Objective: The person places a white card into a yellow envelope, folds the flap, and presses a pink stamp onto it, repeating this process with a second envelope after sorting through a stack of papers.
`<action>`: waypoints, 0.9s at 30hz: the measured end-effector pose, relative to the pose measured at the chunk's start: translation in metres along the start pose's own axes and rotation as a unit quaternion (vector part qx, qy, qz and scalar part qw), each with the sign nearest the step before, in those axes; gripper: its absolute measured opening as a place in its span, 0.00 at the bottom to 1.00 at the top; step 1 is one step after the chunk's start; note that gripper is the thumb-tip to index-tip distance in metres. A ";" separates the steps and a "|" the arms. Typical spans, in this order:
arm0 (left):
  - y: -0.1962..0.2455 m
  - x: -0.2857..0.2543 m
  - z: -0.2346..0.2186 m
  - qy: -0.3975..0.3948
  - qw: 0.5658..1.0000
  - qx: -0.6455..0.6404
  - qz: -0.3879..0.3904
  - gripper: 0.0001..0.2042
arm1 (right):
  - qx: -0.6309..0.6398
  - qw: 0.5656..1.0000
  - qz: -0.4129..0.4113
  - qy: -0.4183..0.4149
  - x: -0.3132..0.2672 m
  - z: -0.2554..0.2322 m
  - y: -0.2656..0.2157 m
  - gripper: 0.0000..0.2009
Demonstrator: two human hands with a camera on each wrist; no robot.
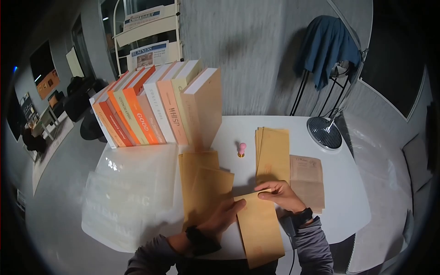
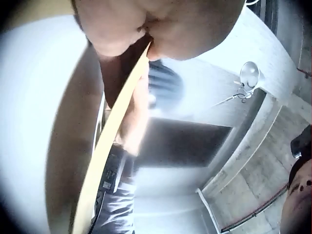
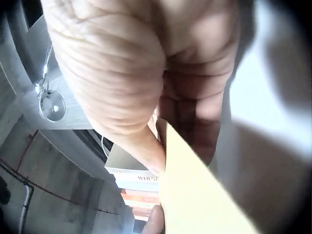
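Both hands hold one yellow-brown paper envelope [image 1: 260, 229] over the front edge of the table. My left hand [image 1: 224, 214] pinches its left edge near the top, the thumb lying on the paper's face. At the upper right corner my right hand [image 1: 280, 195] grips the envelope between thumb and fingers. Seen in the left wrist view, the envelope [image 2: 114, 119] is almost edge-on below the left hand [image 2: 161, 24]. In the right wrist view the right thumb [image 3: 141, 151] presses on the envelope's corner. Beside the left hand lie more envelopes [image 1: 201, 188].
Another envelope stack [image 1: 275, 153] lies beyond the right hand, with a brown printed paper packet [image 1: 307, 176] to its right. A pink-handled stamp [image 1: 241, 149] stands mid-table. Clear plastic bags [image 1: 128, 197] cover the left side, before a row of books [image 1: 156, 110]. A lamp [image 1: 324, 132] stands far right.
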State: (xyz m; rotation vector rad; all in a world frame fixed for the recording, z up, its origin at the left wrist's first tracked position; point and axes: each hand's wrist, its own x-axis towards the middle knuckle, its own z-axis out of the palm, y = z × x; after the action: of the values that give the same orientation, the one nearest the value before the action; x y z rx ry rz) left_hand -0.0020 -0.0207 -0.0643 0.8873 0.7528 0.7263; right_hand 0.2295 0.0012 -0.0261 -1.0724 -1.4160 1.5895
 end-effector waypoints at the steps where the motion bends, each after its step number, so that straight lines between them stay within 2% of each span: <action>1: 0.006 -0.002 0.001 -0.019 0.997 0.071 0.010 0.16 | 0.002 1.000 -0.001 -0.002 0.001 -0.003 0.005 0.10; 3: 0.022 -0.011 0.004 -0.056 0.975 0.213 0.027 0.15 | 0.007 1.000 -0.007 -0.003 0.002 -0.006 0.008 0.10; 6: 0.024 -0.026 0.023 -0.013 0.986 0.147 0.074 0.17 | 0.014 1.000 -0.011 0.005 -0.001 -0.010 0.010 0.10; 9: 0.033 -0.059 0.041 -0.034 0.988 0.120 0.096 0.21 | 0.024 1.000 -0.011 0.008 0.000 -0.011 0.011 0.10; 13: 0.020 -0.105 0.045 -0.099 0.972 0.212 -0.009 0.23 | 0.035 0.999 -0.013 0.012 0.000 -0.011 0.010 0.09; 15: 0.014 -0.122 0.044 -0.136 0.951 0.265 -0.086 0.23 | 0.033 0.999 -0.015 0.015 0.001 -0.010 0.010 0.09; 18: -0.002 -0.138 0.041 -0.194 0.917 0.346 0.038 0.16 | 0.028 0.999 -0.022 0.035 0.000 -0.011 0.012 0.10; 22: -0.073 -0.153 0.007 -0.314 0.860 0.403 -0.014 0.13 | 0.021 0.996 -0.026 0.084 0.008 -0.013 0.025 0.10; 24: -0.083 -0.156 0.001 -0.371 0.824 0.428 -0.038 0.12 | -0.025 0.993 -0.030 0.111 0.008 -0.011 0.027 0.09; 25: -0.088 -0.160 -0.002 -0.354 0.846 0.397 -0.045 0.12 | -0.062 0.990 -0.037 0.125 0.008 -0.010 0.027 0.08; 27: -0.067 -0.174 0.012 -0.319 0.886 0.330 -0.059 0.12 | -0.110 0.980 -0.062 0.154 0.007 -0.009 0.031 0.08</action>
State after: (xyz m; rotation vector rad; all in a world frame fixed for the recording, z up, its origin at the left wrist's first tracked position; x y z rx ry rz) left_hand -0.0688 -0.1946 -0.0714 1.5820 0.4396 0.0138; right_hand 0.2353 0.0073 -0.0576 -1.2712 -1.4357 1.1403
